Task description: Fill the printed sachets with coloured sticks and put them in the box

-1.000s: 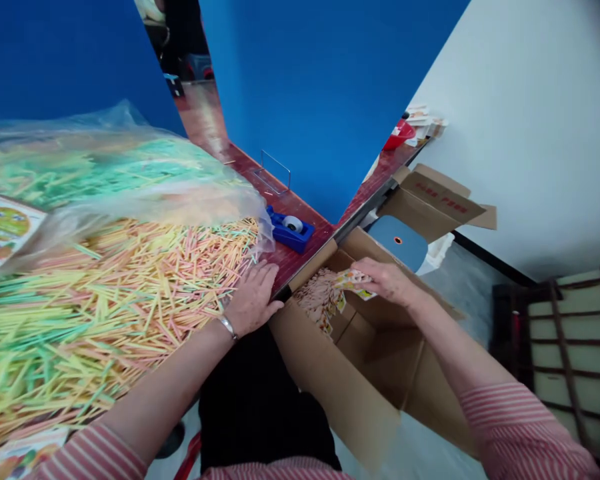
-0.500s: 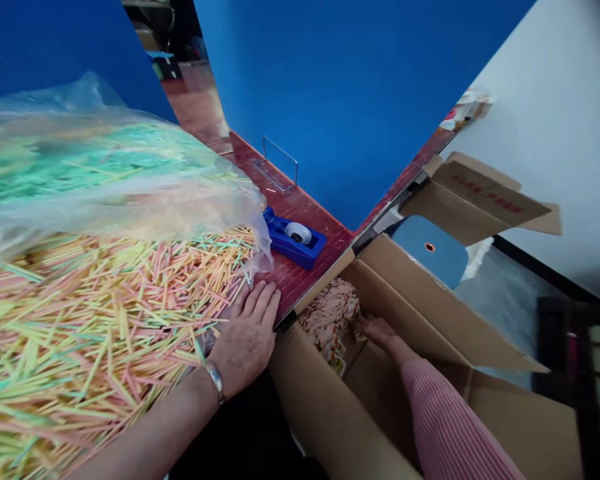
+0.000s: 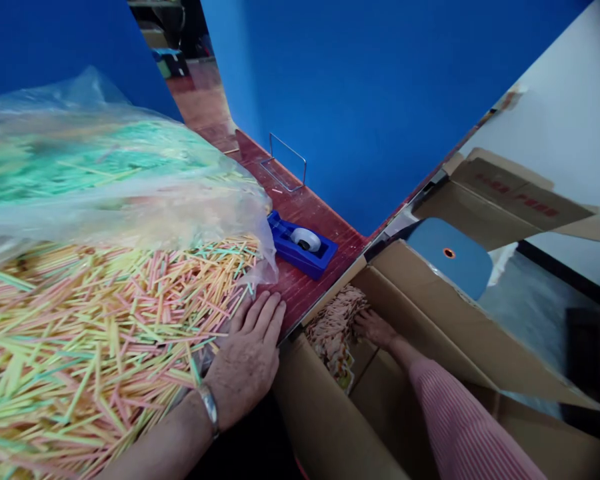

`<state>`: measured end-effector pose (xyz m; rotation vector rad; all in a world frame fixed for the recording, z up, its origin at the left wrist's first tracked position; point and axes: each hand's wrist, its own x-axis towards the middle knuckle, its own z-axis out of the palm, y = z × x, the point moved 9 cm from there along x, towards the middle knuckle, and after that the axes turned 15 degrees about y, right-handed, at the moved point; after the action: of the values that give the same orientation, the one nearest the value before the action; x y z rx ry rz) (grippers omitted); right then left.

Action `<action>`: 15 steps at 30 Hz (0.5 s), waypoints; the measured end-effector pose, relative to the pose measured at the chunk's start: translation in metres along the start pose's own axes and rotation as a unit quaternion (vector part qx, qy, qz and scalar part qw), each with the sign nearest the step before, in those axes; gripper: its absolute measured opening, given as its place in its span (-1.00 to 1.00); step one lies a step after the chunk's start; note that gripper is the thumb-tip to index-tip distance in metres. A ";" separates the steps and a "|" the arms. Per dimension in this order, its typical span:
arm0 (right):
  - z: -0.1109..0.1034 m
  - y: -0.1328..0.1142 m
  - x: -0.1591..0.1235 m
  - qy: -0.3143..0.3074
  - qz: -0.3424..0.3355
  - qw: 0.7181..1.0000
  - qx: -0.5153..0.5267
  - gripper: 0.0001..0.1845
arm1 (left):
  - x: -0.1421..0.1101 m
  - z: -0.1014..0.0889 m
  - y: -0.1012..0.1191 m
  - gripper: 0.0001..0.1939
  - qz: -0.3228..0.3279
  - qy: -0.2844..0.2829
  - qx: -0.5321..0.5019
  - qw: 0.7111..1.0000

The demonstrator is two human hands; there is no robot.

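Observation:
My left hand (image 3: 245, 360), with a silver bracelet at the wrist, lies flat at the table edge, fingers stretched out, holding nothing. It rests beside a heap of thin pastel straw-like sticks (image 3: 105, 333) in pink, yellow, orange and green. Inside an open cardboard box (image 3: 430, 327), my right hand (image 3: 377, 330) reaches down with fingers extended against a pile of small pinkish-brown layered pieces (image 3: 337, 323). I cannot make out what those pieces are. The tips of the right fingers blend into the pile's edge.
A clear plastic bag (image 3: 130, 193) covers part of the heap. Behind my left hand stand a blue tape dispenser (image 3: 303, 247) and a wire stand (image 3: 287, 163) on the red table (image 3: 325, 217). Blue panels (image 3: 355, 100) rise behind. A blue stool seat (image 3: 447, 257) is beyond the box.
The view has shifted slightly, so the table and box sit a little lower and farther right. My left hand stays flat on the table; my right hand remains at the pile.

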<state>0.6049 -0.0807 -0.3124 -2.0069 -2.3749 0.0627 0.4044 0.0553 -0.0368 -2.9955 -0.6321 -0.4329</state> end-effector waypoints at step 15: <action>-0.031 0.003 -0.007 0.116 0.149 0.978 -0.088 -0.43 | 0.002 -0.002 0.003 -0.41 0.016 0.008 0.007 1.000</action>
<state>0.6102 -0.0867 -0.2819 -2.2888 -1.9873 -0.3654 0.4072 0.0530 -0.0338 -2.9811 -0.5820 -0.4487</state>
